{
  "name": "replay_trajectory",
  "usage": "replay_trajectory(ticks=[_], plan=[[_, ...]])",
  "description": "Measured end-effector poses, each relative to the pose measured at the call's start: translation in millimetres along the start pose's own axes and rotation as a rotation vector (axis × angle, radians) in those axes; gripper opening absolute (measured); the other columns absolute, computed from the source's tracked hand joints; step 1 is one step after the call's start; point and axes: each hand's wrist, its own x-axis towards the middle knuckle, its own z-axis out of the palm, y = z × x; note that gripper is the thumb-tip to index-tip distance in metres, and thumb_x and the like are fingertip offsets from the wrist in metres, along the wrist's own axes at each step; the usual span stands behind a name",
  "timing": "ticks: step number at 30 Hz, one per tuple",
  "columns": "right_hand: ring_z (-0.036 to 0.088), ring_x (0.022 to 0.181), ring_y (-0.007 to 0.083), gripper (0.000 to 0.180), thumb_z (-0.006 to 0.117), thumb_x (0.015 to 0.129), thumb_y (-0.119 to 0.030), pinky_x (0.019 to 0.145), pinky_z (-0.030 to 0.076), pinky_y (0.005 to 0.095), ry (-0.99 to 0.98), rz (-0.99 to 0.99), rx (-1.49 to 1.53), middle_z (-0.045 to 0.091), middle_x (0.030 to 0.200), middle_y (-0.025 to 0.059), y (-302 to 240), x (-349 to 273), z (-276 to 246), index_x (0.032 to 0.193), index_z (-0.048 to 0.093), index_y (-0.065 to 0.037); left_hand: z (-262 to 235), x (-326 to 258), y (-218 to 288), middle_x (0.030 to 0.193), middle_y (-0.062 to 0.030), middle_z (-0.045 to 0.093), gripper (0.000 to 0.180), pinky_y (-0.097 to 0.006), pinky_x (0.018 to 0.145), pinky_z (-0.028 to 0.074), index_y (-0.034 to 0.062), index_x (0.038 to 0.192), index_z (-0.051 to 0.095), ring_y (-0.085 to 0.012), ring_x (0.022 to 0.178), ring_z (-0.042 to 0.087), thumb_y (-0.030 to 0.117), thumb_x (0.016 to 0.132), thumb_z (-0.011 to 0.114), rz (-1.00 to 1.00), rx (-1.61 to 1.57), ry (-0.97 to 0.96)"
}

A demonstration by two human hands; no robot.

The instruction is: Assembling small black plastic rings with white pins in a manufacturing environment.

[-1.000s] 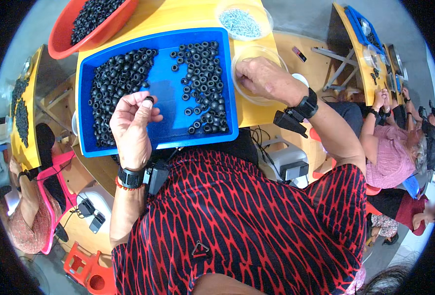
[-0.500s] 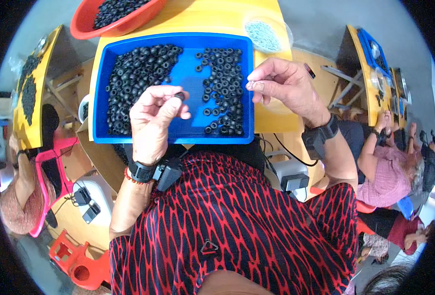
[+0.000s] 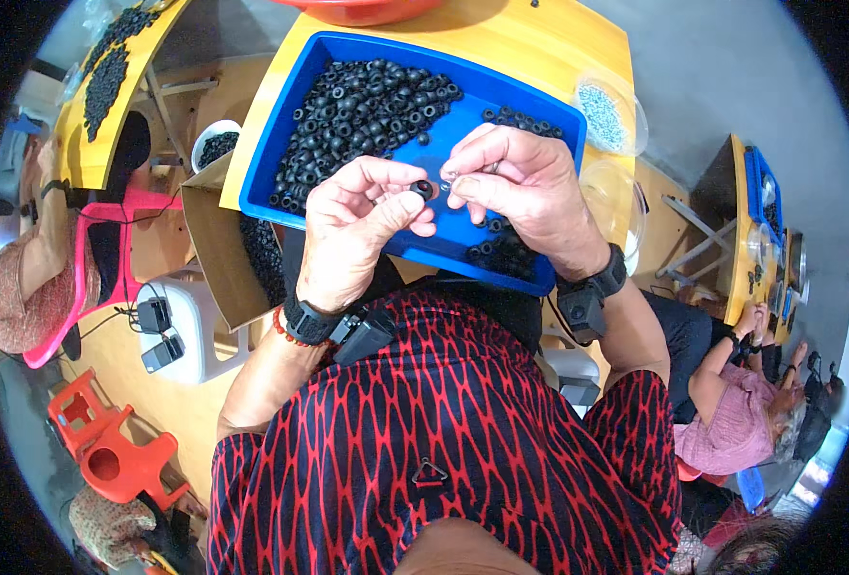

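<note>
My left hand [image 3: 357, 225] pinches a black ring-shaped part [image 3: 422, 190] between thumb and forefinger, its hole turned toward my other hand. Close beside it, the closed thumb and forefinger of my right hand [image 3: 530, 192] grip a tiny shiny piece [image 3: 447, 182], too small to name. A narrow gap separates the piece from the ring. Both hands are above a blue tray [image 3: 443, 144]. Inside it lies a large heap of black ring-shaped parts [image 3: 357, 110] on the left, with a smaller group [image 3: 525, 123] on the right, partly hidden by my right hand.
A clear tub of pale blue bits [image 3: 602, 113] stands right of the tray, near a clear round dish [image 3: 616, 187]. A red basin [image 3: 367, 10] sits beyond. At left are a white bowl [image 3: 217, 129] and a cardboard box [image 3: 204, 230]. People work at side tables.
My right hand has moved left from the tray's right edge, bringing its tiny piece close to the black ring in my left hand. The whole view has tilted and shifted.
</note>
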Motion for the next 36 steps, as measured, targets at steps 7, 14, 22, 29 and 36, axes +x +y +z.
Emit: replay_trajectory(ticks=[7, 14, 22, 29, 36], plan=[[0.064, 0.070, 0.0098, 0.011, 0.066, 0.090, -0.004, 0.058, 0.052, 0.0221, 0.025, 0.095, 0.232, 0.069, 0.085, 0.0063, 5, 6, 16, 0.100, 0.066, -0.002, -8, -2, 2, 0.095, -0.0112, 0.069, 0.021, -0.029, 0.070, 0.058, -0.0023, 0.109, 0.062, -0.0160, 0.077, 0.067, 0.005, 0.089, 0.068, 0.004, -0.027, 0.043], [0.066, 0.071, 0.0117, 0.013, 0.064, 0.091, -0.004, 0.059, 0.053, 0.0233, 0.043, 0.128, 0.367, 0.070, 0.088, 0.0088, 14, 7, 24, 0.104, 0.064, 0.001, -12, -4, 3, 0.094, -0.0104, 0.069, 0.020, -0.028, 0.070, 0.059, -0.0028, 0.107, 0.063, -0.0151, 0.076, 0.067, 0.005, 0.089, 0.068, 0.005, -0.055, 0.078], [0.064, 0.070, 0.0099, 0.011, 0.065, 0.090, -0.002, 0.061, 0.052, 0.0219, 0.052, 0.024, 0.198, 0.069, 0.087, 0.0076, 18, 8, 19, 0.101, 0.065, 0.000, -6, -2, 4, 0.092, -0.0103, 0.069, 0.019, -0.028, 0.069, 0.058, -0.0033, 0.106, 0.063, -0.0150, 0.076, 0.067, 0.002, 0.089, 0.068, -0.008, -0.024, 0.082], [0.062, 0.070, 0.0072, 0.011, 0.068, 0.088, -0.001, 0.061, 0.051, 0.0213, 0.055, -0.049, 0.044, 0.069, 0.086, 0.0039, 17, 9, 22, 0.098, 0.068, -0.003, -9, 0, 0, 0.094, -0.0127, 0.069, 0.023, -0.030, 0.071, 0.059, -0.0037, 0.110, 0.061, -0.0170, 0.076, 0.068, 0.004, 0.089, 0.068, 0.027, 0.049, 0.024], [0.064, 0.074, 0.0096, 0.010, 0.068, 0.086, 0.000, 0.064, 0.051, 0.0222, 0.043, -0.076, -0.082, 0.067, 0.091, 0.0050, 21, 7, 23, 0.096, 0.070, -0.002, -7, -1, 1, 0.091, -0.0123, 0.069, 0.021, -0.030, 0.070, 0.059, -0.0037, 0.107, 0.061, -0.0172, 0.074, 0.069, 0.004, 0.089, 0.069, 0.033, 0.048, 0.055]])
